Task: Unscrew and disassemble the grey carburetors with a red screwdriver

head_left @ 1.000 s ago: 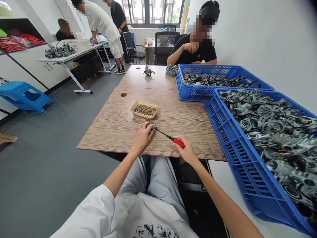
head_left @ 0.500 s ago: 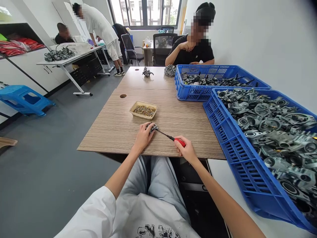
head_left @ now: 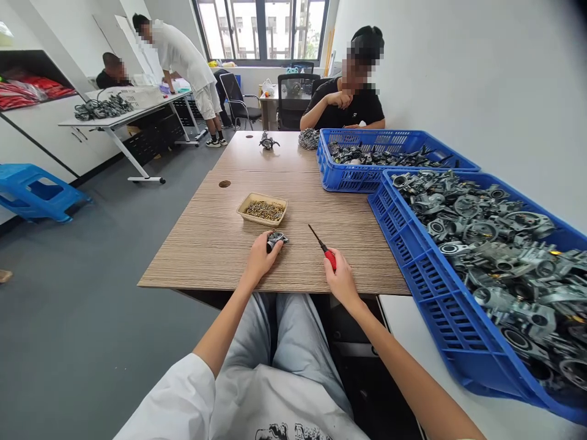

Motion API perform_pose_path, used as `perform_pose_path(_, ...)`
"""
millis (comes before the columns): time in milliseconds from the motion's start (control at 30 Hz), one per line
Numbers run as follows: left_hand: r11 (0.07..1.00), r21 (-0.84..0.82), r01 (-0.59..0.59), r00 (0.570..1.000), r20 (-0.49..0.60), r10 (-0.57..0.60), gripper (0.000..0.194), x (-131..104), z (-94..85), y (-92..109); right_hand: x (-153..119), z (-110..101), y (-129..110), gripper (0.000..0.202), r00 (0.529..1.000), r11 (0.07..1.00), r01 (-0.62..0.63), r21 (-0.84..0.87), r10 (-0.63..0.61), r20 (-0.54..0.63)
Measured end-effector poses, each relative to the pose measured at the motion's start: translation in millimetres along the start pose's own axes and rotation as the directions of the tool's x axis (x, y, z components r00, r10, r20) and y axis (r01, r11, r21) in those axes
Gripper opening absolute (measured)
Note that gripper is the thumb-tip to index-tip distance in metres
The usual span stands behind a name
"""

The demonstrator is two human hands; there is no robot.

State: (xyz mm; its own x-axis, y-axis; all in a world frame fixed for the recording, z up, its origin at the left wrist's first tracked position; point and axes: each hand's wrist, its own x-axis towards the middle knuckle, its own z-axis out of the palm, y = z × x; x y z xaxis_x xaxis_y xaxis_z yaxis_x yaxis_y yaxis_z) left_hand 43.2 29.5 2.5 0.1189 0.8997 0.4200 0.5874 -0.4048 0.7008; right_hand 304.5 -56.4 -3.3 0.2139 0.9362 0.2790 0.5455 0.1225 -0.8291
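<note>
My left hand (head_left: 261,256) is closed around a small grey metal casting (head_left: 277,238) at the near part of the table. Fingers cover much of that casting. In my right hand (head_left: 340,273) is a screwdriver with a red handle (head_left: 330,259) and a dark shaft (head_left: 316,236). Its tip points up and away to the left, apart from the casting. Just beyond my left hand stands a beige tray (head_left: 239,212) filled with small brass-coloured and silvery screws.
Two blue crates (head_left: 398,242) (head_left: 339,178) of metal castings line the right side. Farther back on the table (head_left: 192,244) lie another metal part (head_left: 268,141) and a grey heap (head_left: 309,139). One person (head_left: 342,110) sits across; two others are at a white table (head_left: 107,120).
The screwdriver's tip has come away from the casting and now points up and away. My left hand still holds the casting, which is turned a little. The whole view has shifted slightly.
</note>
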Motion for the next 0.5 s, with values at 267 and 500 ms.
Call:
perform_pose_path(267, 0.999, 0.030, -0.027, 0.987, 0.158, 0.022, 0.058, -3.6, 4.1, -10.2, 20.1, 0.9, -12.8, 0.036, 0.999, 0.813, -0.032, -0.582, 0.045, 0.008)
perform_pose_path(500, 0.997, -0.036, -0.066, 0.970, 0.233, 0.072, 0.064, 0.2, 4.8, -25.2, 7.7, 43.1, -69.5, 0.106, 0.950, 0.874, 0.284, -0.394, -0.200, 0.242)
